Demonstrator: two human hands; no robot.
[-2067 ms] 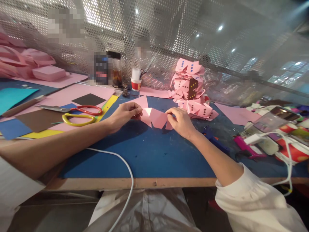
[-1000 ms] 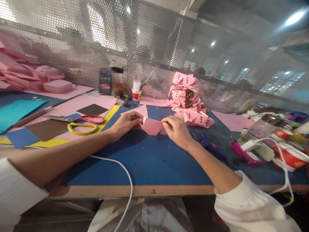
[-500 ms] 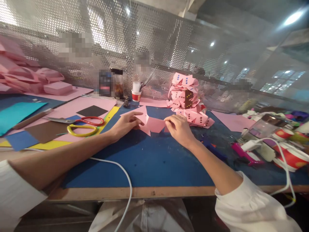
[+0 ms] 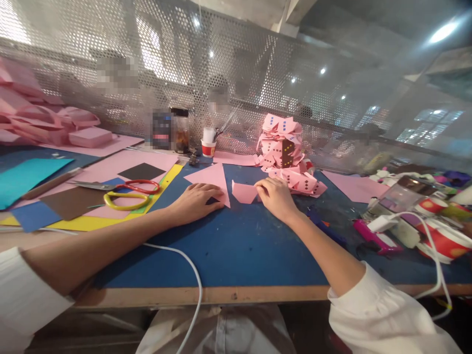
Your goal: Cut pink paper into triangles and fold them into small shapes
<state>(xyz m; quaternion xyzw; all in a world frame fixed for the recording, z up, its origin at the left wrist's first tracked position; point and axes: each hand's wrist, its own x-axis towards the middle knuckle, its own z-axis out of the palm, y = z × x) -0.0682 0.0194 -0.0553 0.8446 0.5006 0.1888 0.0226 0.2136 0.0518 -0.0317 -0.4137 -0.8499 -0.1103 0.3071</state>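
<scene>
My left hand [image 4: 197, 201] lies flat on the blue mat, its fingers on the lower edge of a pink paper sheet [image 4: 212, 177] with pointed corners. My right hand [image 4: 276, 199] pinches the right end of a small folded pink paper piece [image 4: 244, 192], which is apart from the sheet. Behind my right hand stands a stack of folded pink papers [image 4: 282, 147] with printed dots in blue, black and yellow.
Scissors [image 4: 129, 193] with red and yellow handles lie on coloured sheets at the left. Pink paper shapes [image 4: 44, 118] are piled behind. Cups [image 4: 448, 241], a magenta tool [image 4: 378, 236] and a white cable [image 4: 193, 275] are also around the mat.
My left hand has lowered and flattened onto the sheet's edge. The small pink piece now shows apart from the sheet, slightly further right with my right hand.
</scene>
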